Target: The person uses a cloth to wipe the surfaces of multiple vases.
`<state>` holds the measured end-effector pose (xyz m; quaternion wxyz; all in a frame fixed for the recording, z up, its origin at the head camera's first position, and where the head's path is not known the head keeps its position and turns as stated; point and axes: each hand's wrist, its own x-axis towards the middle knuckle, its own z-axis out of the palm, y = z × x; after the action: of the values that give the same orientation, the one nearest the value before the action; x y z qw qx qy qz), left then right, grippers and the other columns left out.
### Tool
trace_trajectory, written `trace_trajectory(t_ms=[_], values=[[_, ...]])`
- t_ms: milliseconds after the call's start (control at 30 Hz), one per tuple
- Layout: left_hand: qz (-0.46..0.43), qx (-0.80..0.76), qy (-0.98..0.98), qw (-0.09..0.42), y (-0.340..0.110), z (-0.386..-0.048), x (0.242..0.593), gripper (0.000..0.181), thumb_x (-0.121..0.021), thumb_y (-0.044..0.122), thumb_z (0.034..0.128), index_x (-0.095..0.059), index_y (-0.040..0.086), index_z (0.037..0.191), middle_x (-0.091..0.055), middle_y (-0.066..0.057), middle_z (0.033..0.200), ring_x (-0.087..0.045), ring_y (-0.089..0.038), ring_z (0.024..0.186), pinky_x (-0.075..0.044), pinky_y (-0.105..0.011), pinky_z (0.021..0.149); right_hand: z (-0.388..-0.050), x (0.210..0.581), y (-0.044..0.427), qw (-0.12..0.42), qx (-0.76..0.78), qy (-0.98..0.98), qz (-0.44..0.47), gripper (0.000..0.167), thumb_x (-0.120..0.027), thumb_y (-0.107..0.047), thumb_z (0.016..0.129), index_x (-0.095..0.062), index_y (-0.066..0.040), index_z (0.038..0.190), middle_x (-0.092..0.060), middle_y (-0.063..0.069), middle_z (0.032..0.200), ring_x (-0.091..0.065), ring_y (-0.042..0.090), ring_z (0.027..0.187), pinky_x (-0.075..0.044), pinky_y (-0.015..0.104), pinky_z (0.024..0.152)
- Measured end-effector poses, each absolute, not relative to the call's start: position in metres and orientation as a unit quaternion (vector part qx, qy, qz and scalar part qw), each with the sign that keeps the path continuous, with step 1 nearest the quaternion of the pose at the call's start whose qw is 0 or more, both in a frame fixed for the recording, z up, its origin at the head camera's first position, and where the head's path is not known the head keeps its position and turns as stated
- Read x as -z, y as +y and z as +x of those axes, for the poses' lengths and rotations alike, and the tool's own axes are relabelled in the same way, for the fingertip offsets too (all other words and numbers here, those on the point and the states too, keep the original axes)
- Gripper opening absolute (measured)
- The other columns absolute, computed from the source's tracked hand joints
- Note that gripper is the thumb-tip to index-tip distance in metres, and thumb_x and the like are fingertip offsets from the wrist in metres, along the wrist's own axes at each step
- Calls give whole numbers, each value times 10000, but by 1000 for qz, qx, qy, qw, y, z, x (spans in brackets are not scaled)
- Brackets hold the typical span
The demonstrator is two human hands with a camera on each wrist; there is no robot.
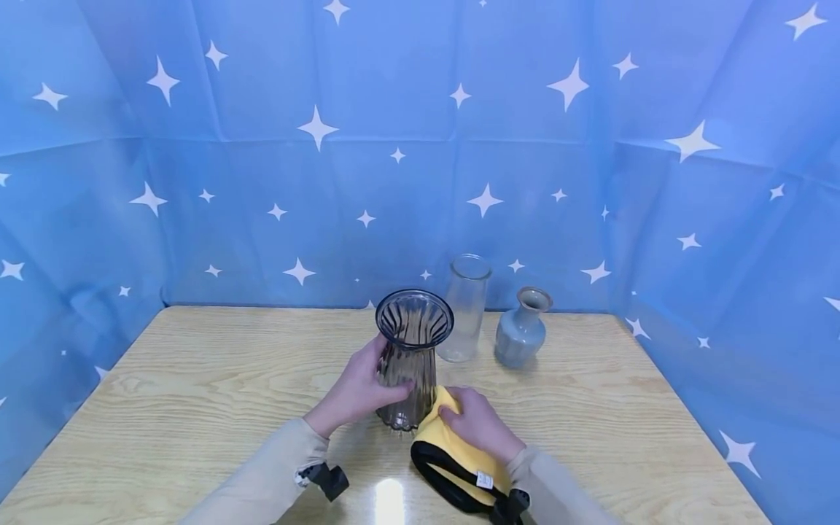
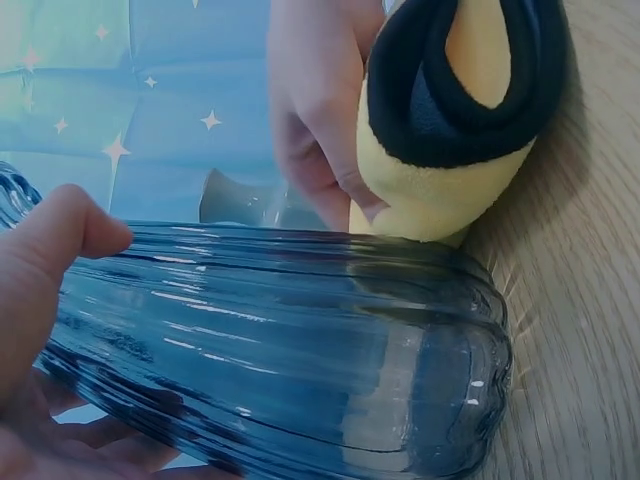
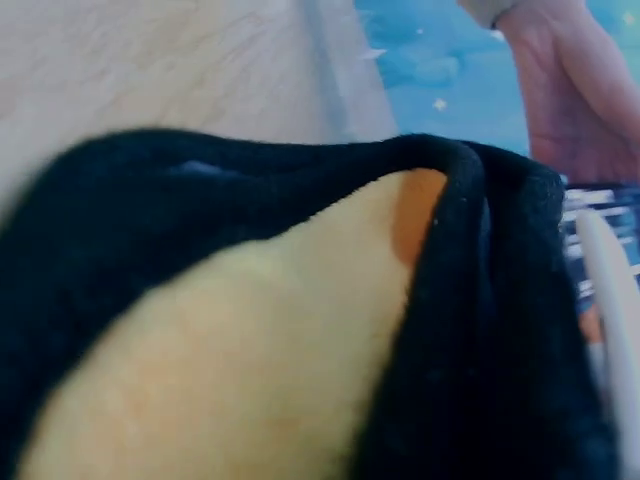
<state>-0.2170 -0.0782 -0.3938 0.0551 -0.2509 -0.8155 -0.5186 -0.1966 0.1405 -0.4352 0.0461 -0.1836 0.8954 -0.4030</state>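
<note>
A dark smoky glass vase [image 1: 408,364] with fluted sides and a flared rim stands near the middle of the table. My left hand [image 1: 357,390] grips it round its side, thumb in front; the left wrist view shows the fingers curling round the ribbed glass vase [image 2: 270,340]. In my right hand [image 1: 482,423] is a folded yellow cloth [image 1: 453,445] with black edging and a small white label. That cloth touches the vase's lower right side. In the right wrist view the cloth [image 3: 230,340] covers most of the picture and hides my right fingers.
Behind the smoky vase stands a tall clear glass vase [image 1: 464,321]. To its right is a small blue-grey vase [image 1: 520,332] with a narrow neck. The pale wooden table [image 1: 230,379] backs onto a blue curtain [image 1: 380,182] with white stars.
</note>
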Motion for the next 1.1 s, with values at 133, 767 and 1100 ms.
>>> trace_trajectory(t_ms=[133, 767, 1100], values=[[-249, 517, -817, 61, -77, -217, 394, 682, -807, 107, 724, -477, 51, 1318, -594, -75, 1201, -565, -239, 1105, -472, -420, 932, -196, 432, 137, 49, 362, 917, -160, 284, -615, -68, 884, -595, 85, 1122, -631, 95, 888, -569, 194, 746, -492, 364, 670], [-178, 517, -831, 101, -71, -195, 402, 830, -798, 221, 752, -359, -17, 1415, -473, -161, 1256, -503, -296, 1110, -438, -509, 952, -201, 424, 143, -5, 394, 903, -169, 432, -645, -63, 902, -537, 61, 1302, -593, 227, 1238, -598, 365, 1030, -450, 537, 930], [-199, 524, -823, 90, -72, -216, 399, 665, -830, 179, 734, -504, 32, 1294, -583, -89, 1170, -559, -242, 1067, -480, -449, 901, -210, 382, 144, -86, 490, 843, -204, 458, -663, -47, 905, -537, 9, 1341, -593, 195, 1250, -646, 241, 945, -552, 351, 779]])
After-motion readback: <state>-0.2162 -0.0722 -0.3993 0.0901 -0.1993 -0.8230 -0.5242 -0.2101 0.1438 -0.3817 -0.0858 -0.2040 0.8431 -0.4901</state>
